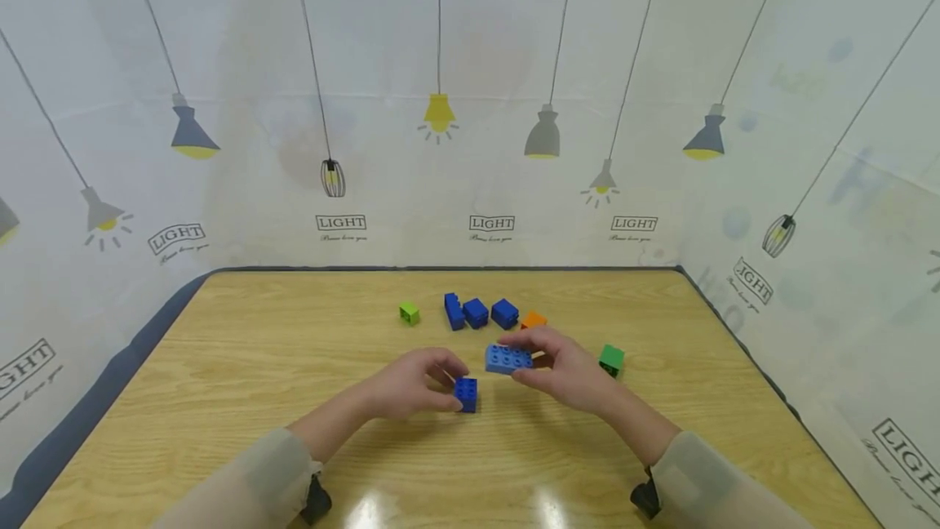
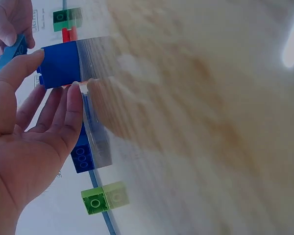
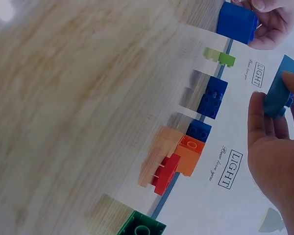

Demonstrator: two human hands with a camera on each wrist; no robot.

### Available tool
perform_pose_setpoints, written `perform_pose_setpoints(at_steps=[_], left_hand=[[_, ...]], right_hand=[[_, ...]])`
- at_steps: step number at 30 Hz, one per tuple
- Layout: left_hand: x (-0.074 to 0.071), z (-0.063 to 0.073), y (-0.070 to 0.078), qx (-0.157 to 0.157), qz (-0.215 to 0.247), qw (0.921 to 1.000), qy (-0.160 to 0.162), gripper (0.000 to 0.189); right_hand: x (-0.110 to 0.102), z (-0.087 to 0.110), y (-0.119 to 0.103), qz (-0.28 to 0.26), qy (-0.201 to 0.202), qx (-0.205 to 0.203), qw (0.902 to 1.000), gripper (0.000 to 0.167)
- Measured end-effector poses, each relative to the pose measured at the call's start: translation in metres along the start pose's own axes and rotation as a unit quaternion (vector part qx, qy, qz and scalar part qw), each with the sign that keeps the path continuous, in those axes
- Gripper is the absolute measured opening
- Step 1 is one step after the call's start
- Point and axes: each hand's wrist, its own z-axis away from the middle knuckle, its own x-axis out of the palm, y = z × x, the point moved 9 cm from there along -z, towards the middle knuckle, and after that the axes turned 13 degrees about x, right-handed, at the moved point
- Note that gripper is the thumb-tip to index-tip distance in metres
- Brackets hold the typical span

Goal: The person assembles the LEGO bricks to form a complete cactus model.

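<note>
My left hand (image 1: pixel 414 386) holds a dark blue building brick (image 1: pixel 466 395) between thumb and fingers. The brick stands on the wooden table with its studs up in the head view; the left wrist view shows its smooth side (image 2: pixel 60 64). Just to the right, my right hand (image 1: pixel 561 370) pinches a longer light blue brick (image 1: pixel 508 359) by its right end, thumb on the near side and fingers on the far side. In the right wrist view this light blue brick (image 3: pixel 279 88) is raised off the tabletop, apart from the dark blue one.
Farther back on the table (image 1: pixel 294 325) lie a lime green brick (image 1: pixel 410 313), several dark blue bricks (image 1: pixel 476 313) and an orange brick (image 1: pixel 534 320). A red brick (image 3: pixel 166 174) shows beside the orange one in the right wrist view. The green brick (image 1: pixel 611 359) sits right of my right hand.
</note>
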Motion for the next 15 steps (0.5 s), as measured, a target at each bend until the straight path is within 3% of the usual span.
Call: perform_pose_setpoints(at_steps=[15], left_hand=[[-0.001,0.001,-0.008,-0.017,0.035,0.9991,0.016,0.034]], right_hand=[[0.017,-0.010,-0.003,-0.011,-0.025,0.005,0.9996,0.035]])
